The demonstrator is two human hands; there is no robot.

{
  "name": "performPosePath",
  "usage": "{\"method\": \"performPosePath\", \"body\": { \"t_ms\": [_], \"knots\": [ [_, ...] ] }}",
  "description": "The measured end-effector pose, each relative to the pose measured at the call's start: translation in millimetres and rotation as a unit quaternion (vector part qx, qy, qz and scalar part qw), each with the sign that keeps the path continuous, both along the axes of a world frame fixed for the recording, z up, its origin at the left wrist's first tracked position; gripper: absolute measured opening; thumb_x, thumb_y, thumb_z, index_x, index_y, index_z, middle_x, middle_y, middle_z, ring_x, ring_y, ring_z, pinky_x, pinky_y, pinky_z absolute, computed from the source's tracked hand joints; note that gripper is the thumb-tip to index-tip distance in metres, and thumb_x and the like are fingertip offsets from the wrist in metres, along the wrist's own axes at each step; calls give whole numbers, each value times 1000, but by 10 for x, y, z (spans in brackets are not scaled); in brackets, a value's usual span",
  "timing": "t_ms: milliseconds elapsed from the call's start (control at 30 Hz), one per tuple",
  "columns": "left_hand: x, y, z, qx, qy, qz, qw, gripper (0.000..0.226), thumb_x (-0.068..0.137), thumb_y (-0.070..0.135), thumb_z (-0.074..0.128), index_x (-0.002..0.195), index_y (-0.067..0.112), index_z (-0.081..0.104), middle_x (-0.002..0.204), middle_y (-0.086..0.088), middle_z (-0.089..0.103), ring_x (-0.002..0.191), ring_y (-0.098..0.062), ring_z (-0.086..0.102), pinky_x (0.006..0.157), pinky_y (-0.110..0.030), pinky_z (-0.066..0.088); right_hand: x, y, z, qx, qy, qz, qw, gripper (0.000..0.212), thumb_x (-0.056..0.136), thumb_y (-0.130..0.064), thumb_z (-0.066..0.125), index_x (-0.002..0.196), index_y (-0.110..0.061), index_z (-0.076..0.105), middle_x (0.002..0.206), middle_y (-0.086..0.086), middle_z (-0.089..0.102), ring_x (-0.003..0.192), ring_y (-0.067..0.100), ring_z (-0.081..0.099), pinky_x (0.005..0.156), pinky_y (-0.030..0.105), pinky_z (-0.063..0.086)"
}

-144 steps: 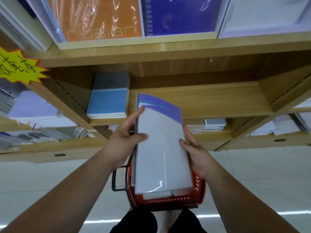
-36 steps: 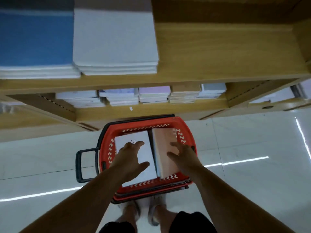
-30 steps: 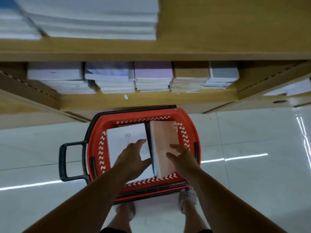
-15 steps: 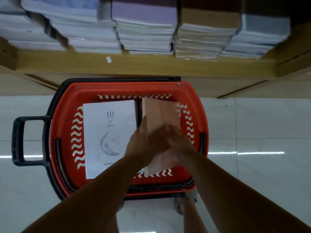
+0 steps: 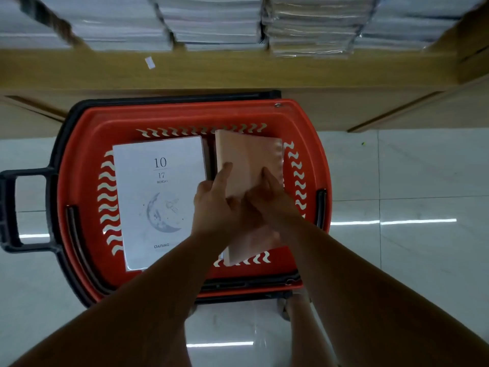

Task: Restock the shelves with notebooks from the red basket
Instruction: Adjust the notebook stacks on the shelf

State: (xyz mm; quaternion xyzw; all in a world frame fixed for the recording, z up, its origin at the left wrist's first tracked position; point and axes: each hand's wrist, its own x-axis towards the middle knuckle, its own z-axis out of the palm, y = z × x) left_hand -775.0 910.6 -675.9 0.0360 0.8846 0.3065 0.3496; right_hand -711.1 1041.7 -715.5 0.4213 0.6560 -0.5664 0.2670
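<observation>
Since the frame half a second earlier, the basket [image 5: 185,115] has been brought closer in view, and the left hand [image 5: 214,207] has been shifted up along the left edge of the pink notebook [image 5: 246,154]. That edge is pinched by the left hand, with the index finger laid straight along it and the thumb set on the cover. The right hand [image 5: 270,200] is laid on the cover just beside it, fingers fairly straight, the two hands touching. The pink notebook is kept in the right half of the basket, beside a white notebook [image 5: 148,207] lying flat on the left. Stacks [image 5: 211,22] are seen on the shelf [image 5: 238,72] above.
</observation>
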Motion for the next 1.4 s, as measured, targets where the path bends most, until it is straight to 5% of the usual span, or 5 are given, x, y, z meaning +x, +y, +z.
{"method": "performPosePath", "body": {
  "t_ms": [167,567,867,1033,1400],
  "knots": [
    [-120,-25,-9,4,-18,-59,998,73,90,25,62,152,44,28,113,-4,47,87,-18,53,76,-27,39,7,29,-26,-15,14,-33,999,82,98,-46,59,157,-48,2,163,7,27,139,33,42,109,45,37],
    [-203,-370,580,142,-27,-10,989,86,91,4,60,150,56,24,131,12,45,99,-2,55,87,-35,58,69,-281,496,-45,44,-109,992,78,91,-59,59,155,-52,13,163,0,28,143,29,34,106,43,33],
    [-695,-1752,519,157,-106,106,976,84,92,-1,60,144,59,32,145,11,38,132,-22,47,94,-40,56,-226,-1210,387,166,97,162,968,86,77,-87,46,151,-59,13,135,6,43,122,26,49,98,49,51],
    [-676,-1826,237,69,-1,32,997,78,95,33,62,152,56,14,153,-3,36,139,-29,41,103,-58,47,-396,-1370,373,291,114,174,934,84,85,-49,72,155,-41,27,139,11,39,126,28,41,101,42,44],
    [-649,-1759,118,102,-44,82,990,79,93,25,54,149,61,12,148,-8,42,130,-35,48,96,-62,51,-549,-1349,199,114,136,70,982,93,94,-17,70,159,-44,8,149,4,45,105,-5,53,80,11,46]
  ]
}}
